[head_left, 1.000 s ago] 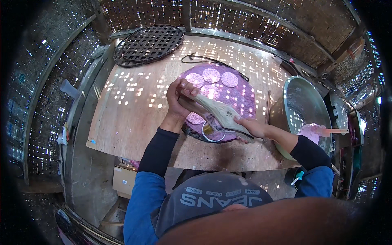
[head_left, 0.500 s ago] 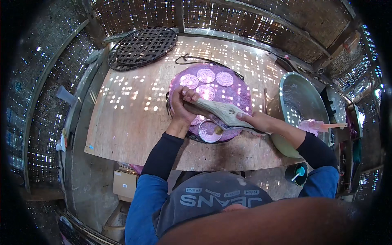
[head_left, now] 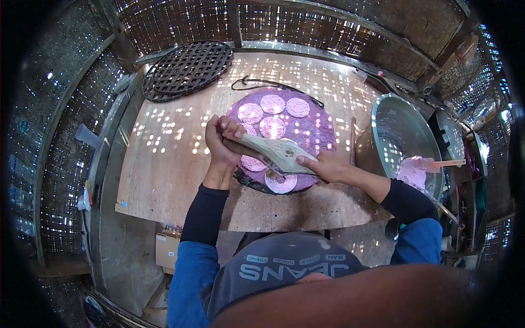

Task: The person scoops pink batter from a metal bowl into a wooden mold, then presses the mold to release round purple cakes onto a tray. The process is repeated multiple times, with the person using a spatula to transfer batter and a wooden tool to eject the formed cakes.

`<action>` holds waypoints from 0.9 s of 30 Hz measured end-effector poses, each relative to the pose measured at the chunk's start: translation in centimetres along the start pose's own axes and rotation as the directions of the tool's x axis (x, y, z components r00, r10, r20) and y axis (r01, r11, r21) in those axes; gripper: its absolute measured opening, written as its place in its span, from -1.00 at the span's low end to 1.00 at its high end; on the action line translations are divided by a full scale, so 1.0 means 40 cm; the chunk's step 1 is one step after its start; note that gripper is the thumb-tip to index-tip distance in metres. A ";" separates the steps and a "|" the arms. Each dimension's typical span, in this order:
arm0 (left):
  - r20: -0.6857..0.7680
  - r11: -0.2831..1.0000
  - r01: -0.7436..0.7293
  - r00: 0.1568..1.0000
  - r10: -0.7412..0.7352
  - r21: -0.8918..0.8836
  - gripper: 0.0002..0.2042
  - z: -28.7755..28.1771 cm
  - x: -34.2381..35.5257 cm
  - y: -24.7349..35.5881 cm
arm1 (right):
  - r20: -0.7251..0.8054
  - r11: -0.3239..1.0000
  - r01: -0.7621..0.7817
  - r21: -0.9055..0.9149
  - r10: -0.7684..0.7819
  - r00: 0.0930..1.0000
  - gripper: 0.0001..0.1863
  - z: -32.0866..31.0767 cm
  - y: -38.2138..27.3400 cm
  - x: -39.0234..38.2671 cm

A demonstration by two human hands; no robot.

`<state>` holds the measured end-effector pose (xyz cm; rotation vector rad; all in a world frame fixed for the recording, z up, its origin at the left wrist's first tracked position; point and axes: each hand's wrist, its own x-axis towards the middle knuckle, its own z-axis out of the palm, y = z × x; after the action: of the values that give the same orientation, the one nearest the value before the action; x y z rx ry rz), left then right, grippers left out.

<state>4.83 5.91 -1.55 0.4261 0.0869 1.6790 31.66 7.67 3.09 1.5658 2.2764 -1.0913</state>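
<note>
Both my hands grip a pale, tapering piping bag (head_left: 279, 152) with dark spots on its side. My left hand (head_left: 223, 139) is closed round its left end. My right hand (head_left: 324, 165) is closed on its right part, thumb on top. Under the bag, what looks like a small nozzle points down at a round disc with a pale rim (head_left: 281, 186). This disc lies at the near edge of a round tray covered in purple cloth (head_left: 322, 128). Several pink textured discs (head_left: 272, 104) lie on the cloth, some partly hidden by the bag and my left hand.
The tray rests on a wooden table (head_left: 164, 180) dappled with light. A dark woven lattice rack (head_left: 188, 71) lies at the far left. On the right stands a large green-grey basin (head_left: 377, 147), with a pink mass (head_left: 414, 172) and a flat stick (head_left: 445, 163) at its near side.
My hands and the piping bag have shifted left. The nozzle has moved from the right part of the near disc to over its far side. The whole view has shifted slightly.
</note>
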 end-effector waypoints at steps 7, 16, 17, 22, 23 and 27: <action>0.052 0.696 0.044 0.992 -0.116 0.717 -0.60 -0.050 -0.030 -0.052 | -0.035 0.987 0.094 0.128 -0.090 0.995 -0.06 -0.024 0.037 -0.042; -0.175 0.233 0.273 0.913 -0.368 0.934 -0.65 -0.081 -0.079 -0.165 | -0.224 0.962 0.195 0.193 -0.150 0.963 -0.09 0.040 0.138 -0.003; -0.152 0.168 0.238 0.900 -0.409 0.957 -0.64 -0.097 -0.085 -0.155 | -0.250 0.950 0.211 0.230 -0.152 0.956 -0.09 0.046 0.154 0.005; 0.013 -0.522 -0.245 0.913 -0.408 0.817 -0.70 0.018 -0.165 -0.098 | -0.299 0.940 0.220 0.262 -0.137 0.944 -0.10 0.018 0.169 -0.017; 0.062 -0.602 -0.316 0.913 -0.404 0.733 -0.67 0.047 -0.174 -0.093 | -0.338 0.929 0.252 0.272 -0.153 0.929 -0.10 0.021 0.180 -0.015; 0.233 -0.756 -0.358 0.933 -0.273 0.548 -0.58 0.173 -0.187 -0.077 | -0.392 0.914 0.323 0.248 -0.210 0.896 -0.10 -0.012 0.128 -0.073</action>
<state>10.69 -2.14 2.24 2.5139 1.8454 0.6477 37.49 6.74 2.55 1.7160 2.7442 -1.3866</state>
